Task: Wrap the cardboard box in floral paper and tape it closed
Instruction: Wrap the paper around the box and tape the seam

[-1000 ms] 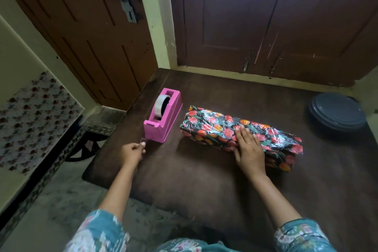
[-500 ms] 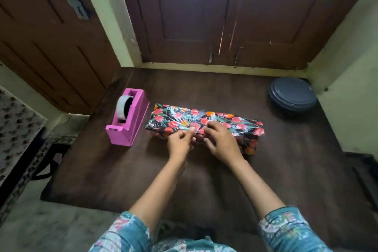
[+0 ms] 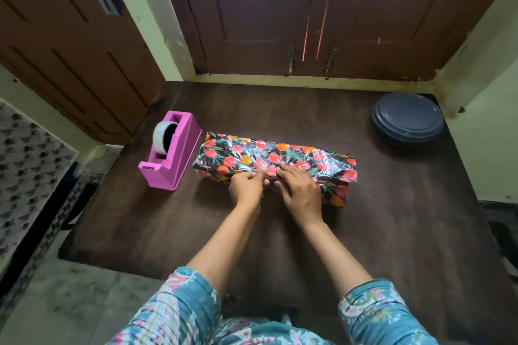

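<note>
The long box wrapped in black floral paper (image 3: 244, 155) lies across the middle of the dark wooden table (image 3: 392, 218). Both hands meet at its near top edge. My left hand (image 3: 246, 187) has curled fingers, with thumb and fingertips pinched together at the paper seam, apparently on a short strip of clear tape that is hard to make out. My right hand (image 3: 300, 190) rests beside it, its fingers fairly straight and pressing the paper down on the box. The right end of the wrapping looks loosely folded.
A pink tape dispenser (image 3: 179, 154) with a roll of clear tape (image 3: 161, 137) stands just left of the box. A round blue-grey lid (image 3: 406, 117) sits at the far right corner. Brown doors and a wall close the back; the table's left edge drops to the floor.
My left hand came from the dispenser to the box with its fingers still pinched, and now sits beside my right hand at the seam. My head turned, so the scene shifted in view.
</note>
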A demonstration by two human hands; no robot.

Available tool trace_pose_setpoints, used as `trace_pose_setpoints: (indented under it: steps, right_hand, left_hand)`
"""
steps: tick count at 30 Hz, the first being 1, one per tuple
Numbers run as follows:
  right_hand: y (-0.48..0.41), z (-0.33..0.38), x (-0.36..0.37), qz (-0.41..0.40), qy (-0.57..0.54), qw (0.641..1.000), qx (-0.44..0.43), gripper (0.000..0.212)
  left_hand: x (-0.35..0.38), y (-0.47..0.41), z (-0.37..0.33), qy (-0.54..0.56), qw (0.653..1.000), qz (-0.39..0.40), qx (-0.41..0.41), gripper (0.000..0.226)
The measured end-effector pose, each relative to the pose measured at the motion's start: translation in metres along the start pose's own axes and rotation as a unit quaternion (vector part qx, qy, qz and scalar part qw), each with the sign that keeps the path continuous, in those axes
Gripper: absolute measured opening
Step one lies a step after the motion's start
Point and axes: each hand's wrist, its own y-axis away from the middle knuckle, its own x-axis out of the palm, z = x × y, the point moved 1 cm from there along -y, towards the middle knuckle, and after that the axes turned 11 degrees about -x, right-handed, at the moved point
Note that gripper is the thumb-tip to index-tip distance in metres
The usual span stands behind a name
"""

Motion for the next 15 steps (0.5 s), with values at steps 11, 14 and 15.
trace_pose_setpoints:
  steps: [11,14,15]
  right_hand:
    - [0.006,0.001,0.005,-0.042,0.018,0.999,-0.025,0.03]
    - [0.007,0.004,0.006,-0.047,0.017,0.998,-0.024,0.031]
    - [0.006,0.004,0.006,-0.048,0.017,0.998,-0.025,0.031]
  left_hand:
    - [-0.005,-0.013,-0.018,-0.143,0.987,0.026,-0.063,0.03]
    - [-0.01,-0.015,-0.017,-0.174,0.982,0.036,-0.061,0.029]
    - [-0.01,-0.015,-0.016,-0.178,0.981,0.04,-0.061,0.03]
